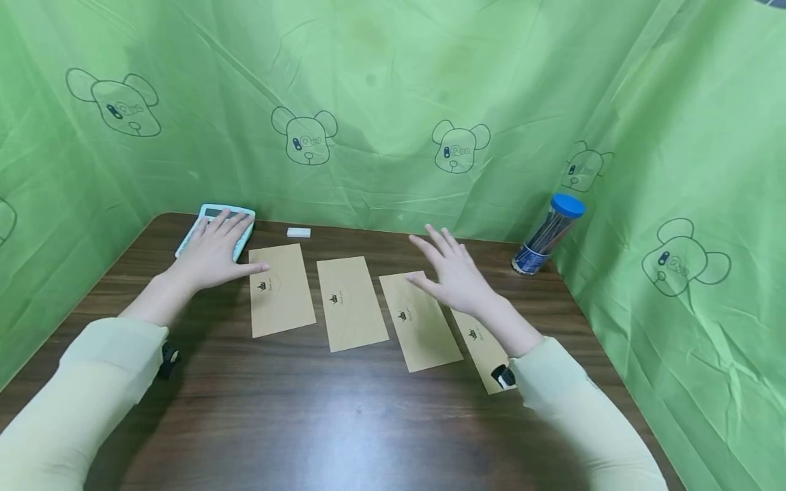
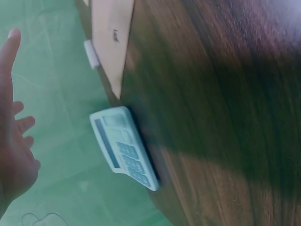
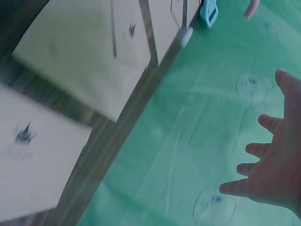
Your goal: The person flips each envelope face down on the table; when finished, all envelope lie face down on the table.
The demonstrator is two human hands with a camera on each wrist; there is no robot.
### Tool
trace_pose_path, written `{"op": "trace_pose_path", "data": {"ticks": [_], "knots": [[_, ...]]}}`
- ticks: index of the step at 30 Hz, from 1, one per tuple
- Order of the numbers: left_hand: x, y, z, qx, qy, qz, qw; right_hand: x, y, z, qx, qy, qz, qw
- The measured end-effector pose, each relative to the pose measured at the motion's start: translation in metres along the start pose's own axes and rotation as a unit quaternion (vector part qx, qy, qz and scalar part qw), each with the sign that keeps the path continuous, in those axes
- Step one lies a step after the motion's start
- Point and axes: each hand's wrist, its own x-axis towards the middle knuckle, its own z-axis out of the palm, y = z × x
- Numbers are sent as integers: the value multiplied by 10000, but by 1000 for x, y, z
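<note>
My left hand [image 1: 211, 256], fingers spread, hovers above a light blue calculator [image 1: 243, 240] at the table's far left. The left wrist view shows a gap between that hand and the calculator [image 2: 127, 148]. Its thumb reaches over the leftmost brown paper envelope [image 1: 285, 307]. With fingers apart, my right hand [image 1: 457, 276] is held in the air over the upper end of the third envelope [image 1: 426, 341], holding nothing. A second envelope [image 1: 353, 310] lies between the hands. The rightmost envelope [image 1: 482, 354] is partly hidden under the right forearm. Each envelope bears a small black crown print.
A small white block [image 1: 298, 232], perhaps an eraser, lies near the back edge. At the back right stands a clear tube with a blue lid [image 1: 546, 235], full of dark thin sticks. Green cloth [image 1: 381, 82] encloses the brown wooden table [image 1: 276, 409].
</note>
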Motion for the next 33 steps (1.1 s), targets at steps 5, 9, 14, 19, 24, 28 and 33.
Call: {"op": "trace_pose_path", "data": {"ticks": [5,9,14,19,24,28,33], "knots": [[8,-9,8,-252,-215,24,9994,17,-28,17,-40,-219,-498,9985],[12,-18,14,-640,-470,-47,9968,28,-48,30,100,-419,-977,9943],[16,-25,21,-847,-640,6,9943,42,-69,53,303,-730,-1513,9853],[20,-26,32,-689,-675,168,9952,52,-84,78,624,-1010,-2052,9715],[25,-25,40,-575,-907,187,9940,59,-90,99,789,-1357,-2265,9613],[28,-26,44,-511,-1081,173,9927,65,-91,114,839,-1648,-2321,9550],[35,-28,49,-411,-1203,163,9918,70,-88,127,678,-1846,-2553,9466]]}}
